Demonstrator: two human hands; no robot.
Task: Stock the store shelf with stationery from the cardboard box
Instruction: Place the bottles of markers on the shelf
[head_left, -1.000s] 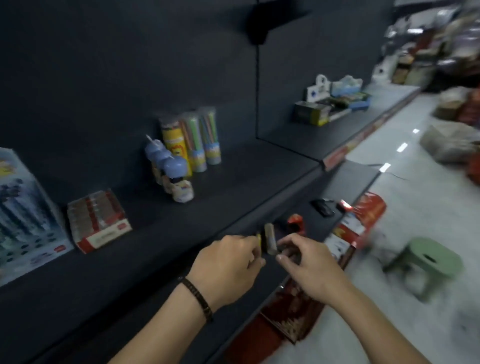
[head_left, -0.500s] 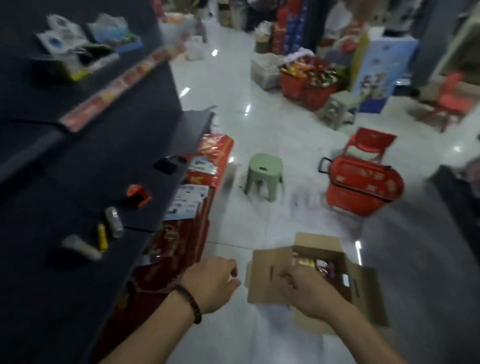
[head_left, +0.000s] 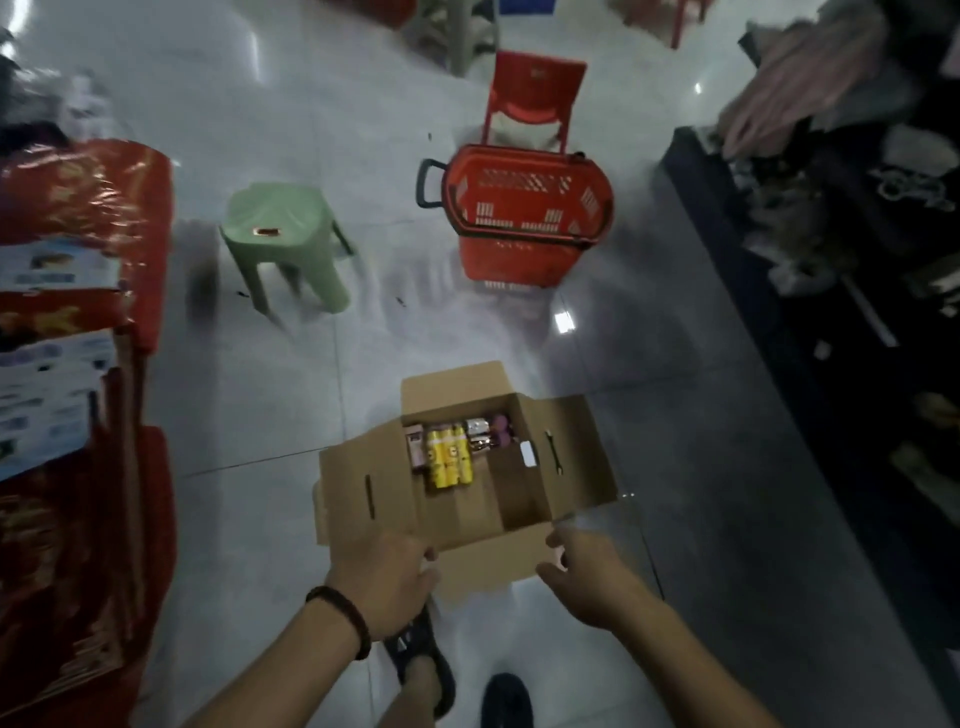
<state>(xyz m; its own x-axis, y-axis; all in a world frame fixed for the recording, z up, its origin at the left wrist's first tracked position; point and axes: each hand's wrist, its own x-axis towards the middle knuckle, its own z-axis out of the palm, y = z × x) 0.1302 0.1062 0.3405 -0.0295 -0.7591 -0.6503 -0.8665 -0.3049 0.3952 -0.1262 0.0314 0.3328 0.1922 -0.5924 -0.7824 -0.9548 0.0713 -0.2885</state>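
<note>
Restocking trip, as I judge it: the left hand (head_left: 384, 577), loosely curled, and the right hand (head_left: 587, 571), spread, both empty, hover at the open brown cardboard box's (head_left: 395, 493) six-o'clock flap. Next, the hands need to reach toward twelve o'clock for the yellow tubes (head_left: 449, 460).

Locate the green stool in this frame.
In the head view the green stool stands on the floor, upper left of centre, left of the red basket and beyond the open cardboard box.

Both bare forearms reach forward and down, side by side. The left hand (head_left: 384, 579) shows its back, its fingers curled under and hidden, so whether they grip anything cannot be told. A dark beaded band (head_left: 340, 616) circles its wrist. To its right and apart from it, the right hand (head_left: 587, 571) hangs palm down, fingers loosely spread, holding nothing.
</note>
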